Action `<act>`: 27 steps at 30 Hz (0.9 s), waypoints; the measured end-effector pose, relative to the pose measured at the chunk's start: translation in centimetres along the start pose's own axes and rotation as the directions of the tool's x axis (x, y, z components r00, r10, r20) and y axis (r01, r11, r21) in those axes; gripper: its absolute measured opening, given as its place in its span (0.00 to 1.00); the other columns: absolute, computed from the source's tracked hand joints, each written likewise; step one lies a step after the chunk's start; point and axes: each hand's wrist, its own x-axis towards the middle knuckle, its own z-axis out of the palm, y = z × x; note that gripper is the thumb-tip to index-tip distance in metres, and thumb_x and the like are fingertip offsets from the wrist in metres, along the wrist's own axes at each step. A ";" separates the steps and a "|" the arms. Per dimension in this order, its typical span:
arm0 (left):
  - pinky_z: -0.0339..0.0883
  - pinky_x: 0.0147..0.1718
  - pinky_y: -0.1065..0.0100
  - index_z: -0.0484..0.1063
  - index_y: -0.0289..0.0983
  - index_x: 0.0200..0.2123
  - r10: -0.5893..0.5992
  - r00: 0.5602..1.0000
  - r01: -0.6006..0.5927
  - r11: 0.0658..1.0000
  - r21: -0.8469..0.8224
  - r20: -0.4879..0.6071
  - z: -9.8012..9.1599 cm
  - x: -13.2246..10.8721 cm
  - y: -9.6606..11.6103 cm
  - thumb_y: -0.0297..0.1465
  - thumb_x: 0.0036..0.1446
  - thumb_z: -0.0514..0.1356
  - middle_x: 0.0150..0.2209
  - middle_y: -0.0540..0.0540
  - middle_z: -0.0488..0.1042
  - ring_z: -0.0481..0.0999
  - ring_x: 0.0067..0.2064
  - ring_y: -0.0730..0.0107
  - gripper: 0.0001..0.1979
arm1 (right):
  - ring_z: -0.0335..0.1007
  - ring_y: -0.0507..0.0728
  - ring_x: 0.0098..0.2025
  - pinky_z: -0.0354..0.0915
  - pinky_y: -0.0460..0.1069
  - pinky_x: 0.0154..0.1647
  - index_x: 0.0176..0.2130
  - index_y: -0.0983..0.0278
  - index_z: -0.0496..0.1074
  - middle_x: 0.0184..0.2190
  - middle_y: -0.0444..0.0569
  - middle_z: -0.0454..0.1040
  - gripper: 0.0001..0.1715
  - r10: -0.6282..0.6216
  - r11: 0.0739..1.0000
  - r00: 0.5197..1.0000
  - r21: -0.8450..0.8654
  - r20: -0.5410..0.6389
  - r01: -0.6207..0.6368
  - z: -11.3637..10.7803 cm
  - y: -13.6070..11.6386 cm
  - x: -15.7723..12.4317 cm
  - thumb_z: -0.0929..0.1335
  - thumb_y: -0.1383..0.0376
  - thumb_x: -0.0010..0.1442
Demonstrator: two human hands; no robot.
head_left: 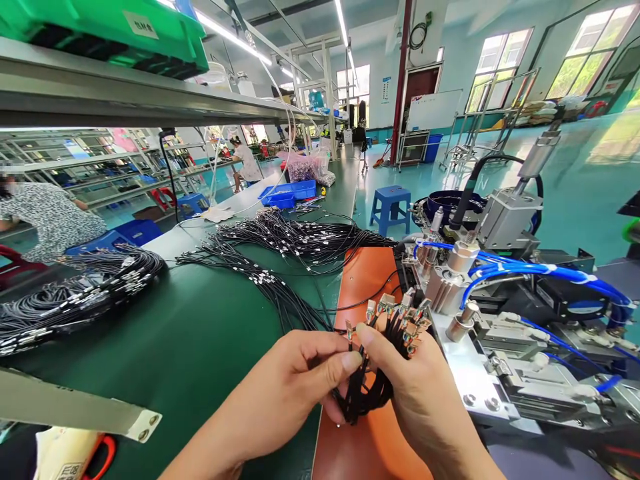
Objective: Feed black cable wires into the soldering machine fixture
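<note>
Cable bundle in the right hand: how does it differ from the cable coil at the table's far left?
The bundle sits in the right hand; the coil lies on the green table. The bundle looks smaller than the coil. The bundle's metallic connectors cluster at its top, while the coil lies flat, flecked with white. Both are black and curved.

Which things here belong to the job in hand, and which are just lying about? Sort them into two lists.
Seemingly part of the job:
Held cable bundle, between left hand and right hand
Black cables on the green table
Machine beside the right hand, probably

Apparently just lying about:
Green bin, overhead
Blue stool
Whiteboard, in the background
</note>
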 end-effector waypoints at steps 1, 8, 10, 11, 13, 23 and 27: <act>0.72 0.31 0.68 0.75 0.32 0.33 0.002 1.000 -0.002 1.000 0.010 -0.031 0.1 0.0 0.0 0.43 0.65 0.57 0.30 0.46 0.73 0.74 0.31 0.70 0.20 | 0.62 0.51 0.21 0.59 0.46 0.22 0.27 0.63 0.66 0.20 0.41 0.67 0.21 -0.009 1.000 1.000 0.004 -0.012 0.009 0.0 0.1 0.0 0.72 0.52 0.59; 0.71 0.27 0.72 0.73 0.32 0.27 -0.008 0.990 0.009 1.000 0.006 -0.143 0.8 0.1 -0.3 0.48 0.62 0.58 0.27 0.46 0.73 0.73 0.27 0.72 0.24 | 0.61 0.51 0.23 0.59 0.46 0.22 0.28 0.63 0.69 0.22 0.42 0.67 0.20 0.009 0.999 0.999 0.046 -0.032 -0.007 -0.2 0.8 0.2 0.73 0.52 0.59; 0.71 0.27 0.72 0.73 0.32 0.27 -0.017 0.988 0.018 1.000 0.002 -0.154 0.8 0.1 -0.3 0.49 0.61 0.59 0.27 0.46 0.74 0.74 0.27 0.72 0.24 | 0.61 0.51 0.23 0.59 0.46 0.22 0.28 0.63 0.69 0.22 0.42 0.66 0.20 0.018 0.999 0.999 0.051 -0.035 -0.016 -0.2 0.9 0.2 0.73 0.51 0.58; 0.71 0.27 0.72 0.73 0.32 0.27 -0.022 0.987 0.022 1.000 0.000 -0.157 0.8 0.1 -0.4 0.49 0.61 0.59 0.26 0.46 0.74 0.74 0.27 0.71 0.24 | 0.60 0.51 0.23 0.59 0.46 0.22 0.28 0.63 0.68 0.22 0.42 0.66 0.21 0.021 0.999 0.999 0.050 -0.044 -0.019 -0.2 0.9 0.2 0.73 0.51 0.58; 0.71 0.27 0.72 0.73 0.32 0.27 -0.028 0.987 0.028 1.000 -0.001 -0.160 0.8 0.1 -0.4 0.49 0.61 0.59 0.26 0.46 0.75 0.75 0.27 0.71 0.24 | 0.59 0.50 0.23 0.58 0.46 0.22 0.27 0.63 0.68 0.21 0.41 0.65 0.21 0.023 0.999 0.998 0.043 -0.055 -0.021 -0.3 1.0 0.2 0.74 0.51 0.57; 0.69 0.32 0.70 0.74 0.34 0.33 0.012 0.994 -0.004 0.997 0.072 -0.106 0.9 -0.1 0.0 0.38 0.61 0.61 0.31 0.48 0.74 0.73 0.32 0.68 0.12 | 0.58 0.50 0.24 0.57 0.45 0.24 0.27 0.64 0.67 0.22 0.41 0.64 0.20 -0.018 0.999 0.999 0.051 -0.034 0.020 0.0 0.6 0.1 0.72 0.54 0.60; 0.68 0.42 0.68 0.74 0.41 0.46 0.008 0.993 0.007 0.991 0.130 -0.114 1.9 0.0 0.0 0.29 0.52 0.68 0.41 0.49 0.76 0.73 0.42 0.62 0.17 | 0.61 0.51 0.28 0.61 0.46 0.30 0.30 0.63 0.70 0.26 0.42 0.69 0.16 -0.023 0.999 0.996 0.039 -0.081 0.027 0.0 0.4 0.1 0.73 0.54 0.59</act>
